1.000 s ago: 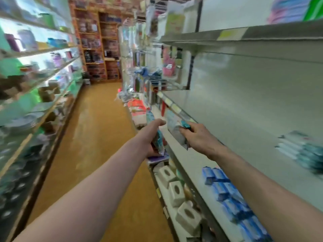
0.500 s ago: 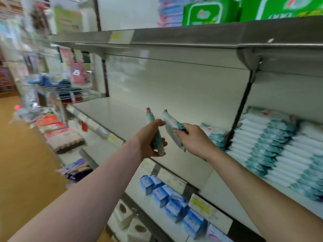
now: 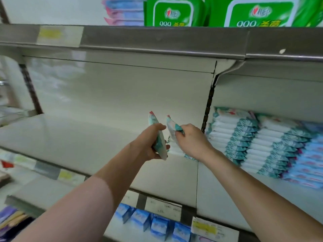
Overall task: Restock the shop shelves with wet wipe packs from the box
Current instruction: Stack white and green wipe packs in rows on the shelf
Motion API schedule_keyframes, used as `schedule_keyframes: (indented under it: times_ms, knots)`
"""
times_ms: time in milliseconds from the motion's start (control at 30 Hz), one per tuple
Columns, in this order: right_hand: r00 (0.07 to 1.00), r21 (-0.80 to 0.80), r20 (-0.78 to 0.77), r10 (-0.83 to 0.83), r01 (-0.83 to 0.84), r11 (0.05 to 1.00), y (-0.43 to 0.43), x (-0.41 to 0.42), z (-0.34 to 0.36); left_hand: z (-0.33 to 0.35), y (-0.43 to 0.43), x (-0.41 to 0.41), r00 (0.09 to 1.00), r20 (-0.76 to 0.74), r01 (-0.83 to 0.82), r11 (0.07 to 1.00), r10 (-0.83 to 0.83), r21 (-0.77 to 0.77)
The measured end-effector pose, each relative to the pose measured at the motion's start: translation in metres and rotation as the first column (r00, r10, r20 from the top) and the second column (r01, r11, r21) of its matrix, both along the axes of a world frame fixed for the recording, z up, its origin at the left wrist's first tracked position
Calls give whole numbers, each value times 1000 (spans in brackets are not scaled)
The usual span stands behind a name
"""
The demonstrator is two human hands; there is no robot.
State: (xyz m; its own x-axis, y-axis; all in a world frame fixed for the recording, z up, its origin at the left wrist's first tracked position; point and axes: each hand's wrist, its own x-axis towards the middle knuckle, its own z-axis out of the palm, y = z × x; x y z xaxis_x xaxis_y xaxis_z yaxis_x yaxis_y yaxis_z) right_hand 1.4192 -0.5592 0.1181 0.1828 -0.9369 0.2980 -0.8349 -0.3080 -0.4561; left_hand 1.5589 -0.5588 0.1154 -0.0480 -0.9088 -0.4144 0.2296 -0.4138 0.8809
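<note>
My left hand (image 3: 150,142) grips a teal-and-white wet wipe pack (image 3: 158,137) held on edge above the middle shelf (image 3: 78,137). Just to its right, my right hand (image 3: 191,141) pinches a second pack (image 3: 172,127) by its teal end, also tilted upright. Both packs hover over the bare left bay of the shelf. A few packs (image 3: 176,150) lie on the shelf behind my right hand, partly hidden. Stacks of the same wet wipe packs (image 3: 244,137) fill the right bay. The box is out of sight.
Green packs (image 3: 174,13) and pink-blue packs (image 3: 122,11) stand on the top shelf above. Small blue boxes (image 3: 153,222) line the lower shelf beneath price labels (image 3: 163,208). A black upright (image 3: 208,102) divides the two bays.
My view has swung from the aisle to face the shelf squarely. Both hands keep their packs and now hover by the stacks at the bay divider.
</note>
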Motion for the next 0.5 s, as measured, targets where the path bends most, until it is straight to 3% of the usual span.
schedule_keyframes:
  times_ms: [167, 400, 500]
  knots:
    - [992, -76, -67, -103, 97, 992, 1, 9, 0, -1, -11, -1, 998, 15, 64, 997, -64, -39]
    - [954, -75, -257, -157, 142, 987, -12, 19, 9, 0, -27, -10, 970, -104, 202, 964, -222, -173]
    - [987, 5, -150, -55, 56, 998, -14, 16, 11, -3, -36, -9, 974, -87, 189, 961, -210, -202]
